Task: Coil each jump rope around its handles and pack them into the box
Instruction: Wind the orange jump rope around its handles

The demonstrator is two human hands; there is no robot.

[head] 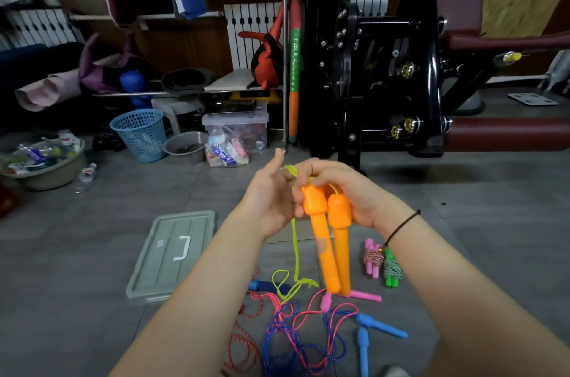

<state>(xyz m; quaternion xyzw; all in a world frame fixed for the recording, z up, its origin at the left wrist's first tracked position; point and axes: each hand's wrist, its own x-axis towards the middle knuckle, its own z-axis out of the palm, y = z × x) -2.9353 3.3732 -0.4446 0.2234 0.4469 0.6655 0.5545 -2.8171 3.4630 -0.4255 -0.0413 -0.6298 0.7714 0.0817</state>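
Observation:
My right hand grips the tops of two orange jump rope handles, held side by side and pointing down. Their yellow-green cord loops over the handle tops and hangs to the floor. My left hand is beside the handles, palm toward them, fingers at the cord near the top. On the floor lie two coiled ropes, one with pink handles and one with green handles. A grey box lid lies to the left; the box itself is hidden.
Loose ropes tangle on the floor below my hands: blue handles, pink handles, a dark blue handle, a red patterned cord. A blue basket, clear bins and a black exercise machine stand behind.

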